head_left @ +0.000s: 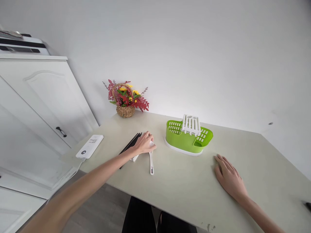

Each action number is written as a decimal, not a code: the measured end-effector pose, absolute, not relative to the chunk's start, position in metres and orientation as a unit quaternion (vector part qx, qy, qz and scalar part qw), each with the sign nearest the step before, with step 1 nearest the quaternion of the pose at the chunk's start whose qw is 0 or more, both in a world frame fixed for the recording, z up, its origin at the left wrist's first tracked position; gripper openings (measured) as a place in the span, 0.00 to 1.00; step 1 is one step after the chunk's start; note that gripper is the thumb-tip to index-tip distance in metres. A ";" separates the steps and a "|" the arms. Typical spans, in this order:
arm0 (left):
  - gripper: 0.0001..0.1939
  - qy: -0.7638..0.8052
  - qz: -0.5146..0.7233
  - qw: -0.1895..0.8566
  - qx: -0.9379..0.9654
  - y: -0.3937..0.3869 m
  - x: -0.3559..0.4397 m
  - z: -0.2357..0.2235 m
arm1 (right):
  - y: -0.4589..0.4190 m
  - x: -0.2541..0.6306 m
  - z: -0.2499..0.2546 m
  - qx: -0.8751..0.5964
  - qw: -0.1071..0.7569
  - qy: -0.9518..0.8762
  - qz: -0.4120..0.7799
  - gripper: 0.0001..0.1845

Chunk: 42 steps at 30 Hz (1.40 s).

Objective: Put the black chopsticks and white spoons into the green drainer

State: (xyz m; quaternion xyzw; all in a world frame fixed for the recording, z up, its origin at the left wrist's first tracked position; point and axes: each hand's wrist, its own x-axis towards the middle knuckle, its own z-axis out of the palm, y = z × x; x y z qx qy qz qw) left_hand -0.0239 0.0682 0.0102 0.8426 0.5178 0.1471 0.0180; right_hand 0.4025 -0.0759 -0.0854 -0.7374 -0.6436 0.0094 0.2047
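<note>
My left hand (145,144) is at the bowl end of a white spoon (151,164), with bent fingers and the thumb closed around the bowl. The spoon's handle points back toward me, with dark print near its end. Black chopsticks (130,144) lie slantwise beside and partly beneath this hand. A white piece (134,158) shows under the wrist; the rest of it is hidden. To the right stands a green utensil caddy (181,140) with a white slotted rack on top and a white base. My right hand (228,176) rests flat on the table, holding nothing.
A wicker basket of artificial flowers (125,111) stands by the wall at the back of the table (189,181). A white power bank (90,146) with a cable lies at the left edge. A white cabinet (48,113) stands left. A dark object (308,205) shows at far right.
</note>
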 end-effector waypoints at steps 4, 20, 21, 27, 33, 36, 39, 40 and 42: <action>0.10 0.507 0.168 0.007 0.845 0.072 -0.025 0.007 | -0.076 0.402 -0.086 -0.735 0.211 -0.644 0.006 0.32; 0.08 0.504 0.359 0.013 0.785 0.102 -0.008 0.046 | -0.075 0.402 -0.084 -0.726 0.218 -0.653 0.001 0.31; 0.09 0.495 0.379 0.008 0.782 0.102 0.003 0.060 | -0.075 0.401 -0.084 -0.725 0.218 -0.653 0.001 0.31; 0.11 0.345 0.466 -0.021 0.814 0.048 0.103 0.129 | -0.075 0.401 -0.083 -0.724 0.216 -0.655 -0.002 0.31; 0.26 0.295 0.353 -0.098 0.882 0.009 0.175 0.113 | -0.077 0.398 -0.080 -0.724 0.225 -0.652 0.003 0.31; 0.25 0.289 0.318 -0.119 0.895 0.023 0.179 0.092 | -0.078 0.396 -0.077 -0.725 0.226 -0.651 0.008 0.31; 0.23 0.279 0.299 -0.125 0.904 0.046 0.166 0.084 | -0.078 0.395 -0.075 -0.728 0.222 -0.648 0.012 0.31; 0.23 0.281 0.300 -0.125 0.903 0.053 0.159 0.084 | -0.078 0.395 -0.074 -0.730 0.221 -0.647 0.014 0.31; 0.24 0.297 0.307 -0.125 0.896 0.068 0.143 0.087 | -0.078 0.395 -0.074 -0.732 0.219 -0.645 0.017 0.31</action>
